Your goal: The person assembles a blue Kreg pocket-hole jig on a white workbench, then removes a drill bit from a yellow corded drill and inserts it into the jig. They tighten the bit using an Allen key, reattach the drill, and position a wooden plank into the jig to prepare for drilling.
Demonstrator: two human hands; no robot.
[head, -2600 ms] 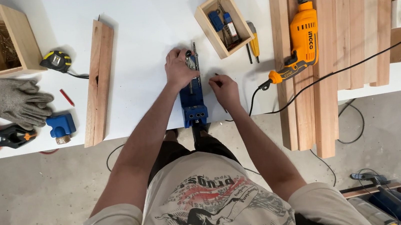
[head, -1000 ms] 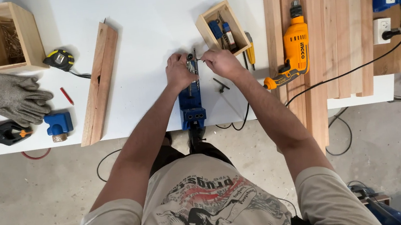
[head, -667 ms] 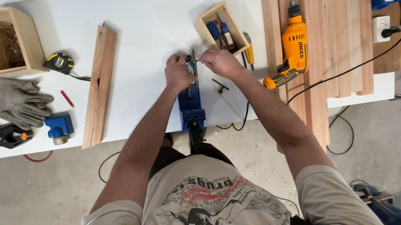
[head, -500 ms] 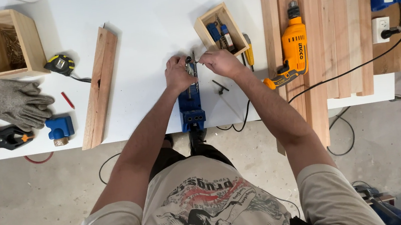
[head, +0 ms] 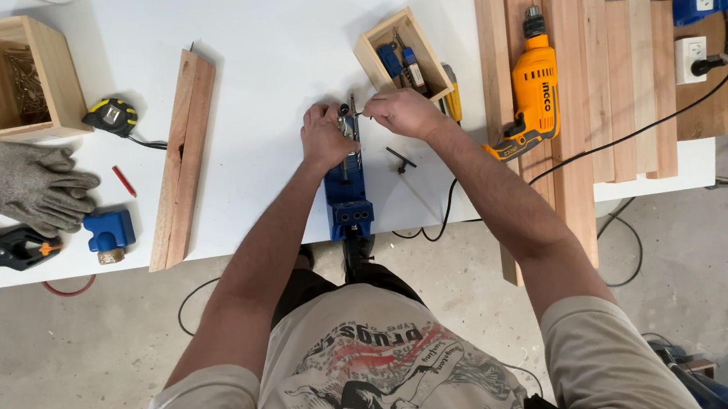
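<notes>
A blue jig [head: 350, 206] stands at the near edge of the white table [head: 273, 50], between my two arms. My left hand [head: 324, 136] grips a long thin metal bit [head: 352, 124] with a collar on it, just above the jig. My right hand [head: 401, 111] pinches something small at the same bit from the right; what it pinches is too small to make out. A small dark key [head: 399, 159] lies on the table under my right wrist.
A small wooden box [head: 406, 53] with blue tools sits behind my hands, an orange corded drill [head: 530, 94] on planks [head: 568, 71] to the right. At left lie a wood strip [head: 180, 157], tape measure [head: 112, 117], grey gloves [head: 19, 184], a clamp [head: 8, 251], a blue block [head: 109, 232] and a wooden box [head: 12, 80].
My right hand rose from the table beside the jig to the bit that my left hand holds. Over the last second both hands stay almost still there.
</notes>
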